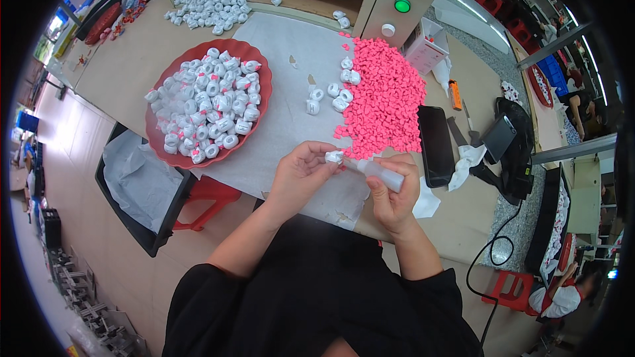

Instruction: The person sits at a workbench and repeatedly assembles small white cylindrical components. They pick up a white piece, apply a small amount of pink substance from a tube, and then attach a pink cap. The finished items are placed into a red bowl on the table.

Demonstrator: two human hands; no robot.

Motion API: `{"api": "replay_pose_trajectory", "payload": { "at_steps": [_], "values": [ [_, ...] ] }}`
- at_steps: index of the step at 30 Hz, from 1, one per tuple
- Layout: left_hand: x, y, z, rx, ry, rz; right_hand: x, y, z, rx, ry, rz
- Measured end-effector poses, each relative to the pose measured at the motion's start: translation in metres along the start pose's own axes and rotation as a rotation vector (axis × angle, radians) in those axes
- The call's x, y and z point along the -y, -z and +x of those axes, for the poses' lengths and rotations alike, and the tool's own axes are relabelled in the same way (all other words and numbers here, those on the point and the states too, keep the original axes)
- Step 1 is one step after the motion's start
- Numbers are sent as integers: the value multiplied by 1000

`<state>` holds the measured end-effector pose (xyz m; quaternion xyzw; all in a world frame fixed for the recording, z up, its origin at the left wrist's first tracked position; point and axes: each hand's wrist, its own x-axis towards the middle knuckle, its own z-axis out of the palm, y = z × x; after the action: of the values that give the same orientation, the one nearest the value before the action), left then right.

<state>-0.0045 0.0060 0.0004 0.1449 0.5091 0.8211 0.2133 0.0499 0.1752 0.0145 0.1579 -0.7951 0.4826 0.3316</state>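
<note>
Between the fingertips of my left hand [301,177] is a small white piece with dark print [334,157]. My right hand [395,195] grips a translucent squeeze bottle [382,175], its narrow tip pointing left at the white piece; whether they touch I cannot tell. Just beyond my hands lies a heap of small pink pieces [383,92]. Several white pieces [338,99] lie along its left edge. To the left, a red scalloped bowl [262,96] holds a pile of white pieces [211,102], some with pink bits on them.
Right of the pink heap are a black phone [435,145], an orange lighter [455,94], a knife [456,132] and a black bag [519,152]. Behind stands a cabinet with a red and a green light [402,5], more white pieces [211,3] before it. A black tray [149,241] sits lower left.
</note>
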Motion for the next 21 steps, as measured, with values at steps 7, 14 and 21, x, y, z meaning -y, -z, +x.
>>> {"api": "replay_pose_trajectory", "payload": {
  "at_steps": [7, 14, 21],
  "values": [
    [0, 1, 0, -16, 25, 10, 1, 1, 0, -1, 36, -46],
    [0, 1, 0, -36, 29, 17, 2, 3, 1, 3, 30, -66],
    [-3, -2, 0, -31, 7, 18, 2, 4, 2, 11, 26, -63]
  ]
}}
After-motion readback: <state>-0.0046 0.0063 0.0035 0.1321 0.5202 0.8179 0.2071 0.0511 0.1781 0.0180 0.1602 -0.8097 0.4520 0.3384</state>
